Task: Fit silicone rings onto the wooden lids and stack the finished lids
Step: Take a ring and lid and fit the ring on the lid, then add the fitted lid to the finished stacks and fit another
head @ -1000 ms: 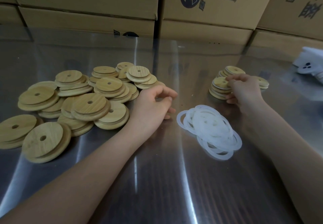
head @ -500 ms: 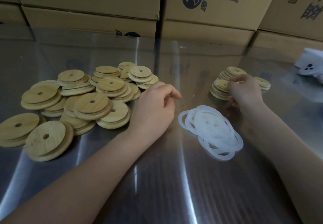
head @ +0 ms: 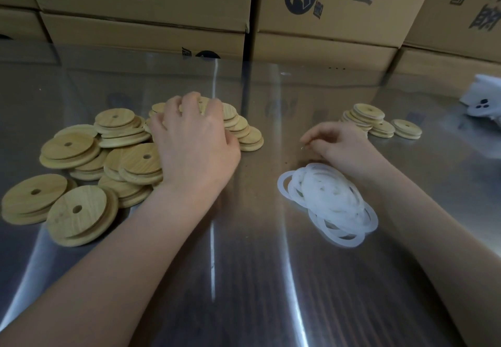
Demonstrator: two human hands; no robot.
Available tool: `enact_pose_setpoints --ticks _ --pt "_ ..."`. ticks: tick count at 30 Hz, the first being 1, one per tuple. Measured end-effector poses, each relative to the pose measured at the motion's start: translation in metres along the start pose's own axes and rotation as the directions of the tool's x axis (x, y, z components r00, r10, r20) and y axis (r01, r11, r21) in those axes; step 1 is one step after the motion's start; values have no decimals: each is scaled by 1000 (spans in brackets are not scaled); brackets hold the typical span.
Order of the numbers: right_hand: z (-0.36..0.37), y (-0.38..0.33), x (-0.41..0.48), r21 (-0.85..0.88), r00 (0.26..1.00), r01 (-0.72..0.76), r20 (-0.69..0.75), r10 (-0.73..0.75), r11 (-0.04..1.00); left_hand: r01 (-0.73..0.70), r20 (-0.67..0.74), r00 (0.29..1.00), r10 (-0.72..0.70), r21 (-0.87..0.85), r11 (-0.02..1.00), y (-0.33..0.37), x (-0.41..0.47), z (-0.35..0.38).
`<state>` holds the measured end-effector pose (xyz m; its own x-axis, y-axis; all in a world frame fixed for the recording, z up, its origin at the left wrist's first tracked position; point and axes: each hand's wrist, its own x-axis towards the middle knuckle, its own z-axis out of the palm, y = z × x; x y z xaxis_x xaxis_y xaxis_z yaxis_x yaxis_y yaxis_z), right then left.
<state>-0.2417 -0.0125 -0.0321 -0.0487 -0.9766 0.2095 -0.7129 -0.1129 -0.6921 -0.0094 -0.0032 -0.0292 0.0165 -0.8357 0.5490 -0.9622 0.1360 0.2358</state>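
Wooden lids [head: 78,154] lie in a loose pile on the left part of the shiny metal table [head: 244,279], many of them overlapping, each with a small hole in it. Your left hand [head: 195,143] is over the far right side of this pile. Its palm faces down and its fingers [head: 189,103] bend over the top lids there and touch them. This part is blurred, so I cannot tell if the fingers really close on one lid or only rest on them. More lids show just beside the hand on its right side and under its wrist on the left.

Your right hand [head: 341,143] rests on the table, between the two groups of lids. Its fingers are curled inward and the thumb tip meets the forefinger, pointing to the left. I cannot tell whether something small is pinched there. The white silicone rings [head: 328,200] lie in a flat tangled heap just beside this hand, on the side nearer to you, touching the wrist or almost. No ring is seen in the fingers.

Beyond the right hand, a small group of finished lids [head: 368,116] stands in low stacks, apart from the fingers. Cardboard boxes [head: 151,8] with dark print make a wall behind the table. At the far right edge lies a white object [head: 485,100] with dark dots.
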Motion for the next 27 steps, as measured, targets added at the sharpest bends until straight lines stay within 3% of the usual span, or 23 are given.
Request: enact_pose_setpoints --ticks 4,12,21,27 --pt "-3 -3 -3 -41 987 -45 153 51 998 0 -68 998 3 47 999 -6 5 -1" --pt "-11 -5 -3 -190 964 21 265 31 982 105 38 993 -113 171 980 -18 11 3" --pt "-10 -4 -2 -215 975 25 223 24 976 119 137 979 -151 220 968 -24 12 10" --pt "-9 -5 -4 -145 994 32 111 -16 989 110 133 981 -143 226 968 -26 12 11"
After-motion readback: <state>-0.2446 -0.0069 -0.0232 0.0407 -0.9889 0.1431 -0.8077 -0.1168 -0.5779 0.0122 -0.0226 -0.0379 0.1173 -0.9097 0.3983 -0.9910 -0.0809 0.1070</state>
